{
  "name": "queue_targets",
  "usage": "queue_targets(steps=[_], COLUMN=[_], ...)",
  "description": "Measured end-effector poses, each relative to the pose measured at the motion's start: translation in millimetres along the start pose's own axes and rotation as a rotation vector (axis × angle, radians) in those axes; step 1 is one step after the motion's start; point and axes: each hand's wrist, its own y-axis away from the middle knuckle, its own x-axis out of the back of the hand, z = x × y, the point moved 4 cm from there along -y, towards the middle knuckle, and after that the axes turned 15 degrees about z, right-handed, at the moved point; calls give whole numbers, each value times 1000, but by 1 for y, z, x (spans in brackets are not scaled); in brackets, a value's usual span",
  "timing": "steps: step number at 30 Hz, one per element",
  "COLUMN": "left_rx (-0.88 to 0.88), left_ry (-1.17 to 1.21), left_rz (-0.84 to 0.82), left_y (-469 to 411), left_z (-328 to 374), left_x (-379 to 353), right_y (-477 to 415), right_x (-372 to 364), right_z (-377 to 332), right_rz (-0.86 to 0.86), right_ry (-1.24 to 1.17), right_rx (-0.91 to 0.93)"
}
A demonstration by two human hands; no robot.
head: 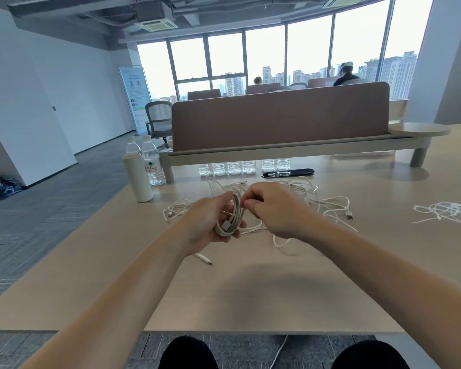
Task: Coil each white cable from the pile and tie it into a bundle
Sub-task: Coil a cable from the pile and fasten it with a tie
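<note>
One coiled cable (230,218), centre frame, long axis upright, gripped in left hand (208,222); right hand (274,209) just right, pinching its upper end. Loose pile (312,198) behind on worktop (250,288).

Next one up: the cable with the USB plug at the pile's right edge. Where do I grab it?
Pinch just behind the USB plug, coming down from the right. That end lies flat on bare table at the outer edge of the cable pile, so it probably lifts free.
</note>
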Motion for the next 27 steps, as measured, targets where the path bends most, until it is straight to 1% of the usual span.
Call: queue_targets(steps=[2, 4, 7, 9, 12, 14, 17, 18, 19, 22, 23, 24, 27], left_rx=[0, -2, 6, 17, 39, 43, 44, 46, 48, 59, 60, 58, 53], left_ry=[12, 20, 49, 50, 49, 35, 8, 4, 0, 17, 30, 39, 54], left_rz=[-35, -50, -31, 3, 33, 33, 6, -5, -13, -70, -98, -124, -178], left_y=[1, 2, 1, -1, -2, -2, 0, 0, 0, 2, 3, 4, 7], left_z=[0, -1, -4, -5, -5, -4, -5, -5, -5, -8, -9, -9, -9], left_x=[-2, -4, -3, -1, 4, 7, 7, 6, 5, 2, 1, -1, -7], right_y=[-2, -4, -9, -10, -10, -8, -7, -7, -8, -11, -11, -11, -11], right_x=[-1, 0, 3, 7, 13, 16, 18, 18, 18, 20, 20, 20, 15], right_z=[1, 4, 11, 14, 17, 17, 21, 21, 22, 24, 24, 24, 19], right_rz=[22, 87, 179, 183, 126, 121, 121, 112, 112, 181, 214, 241, 255], right_ry=[17, 36, -3, 16, 94, 1, -291, -342, -341, -155, -127, -145, -334], right_rx=[0, -21, -95, -135, -153, -194, -330, -351, -347, -285, -278, -288, -337])
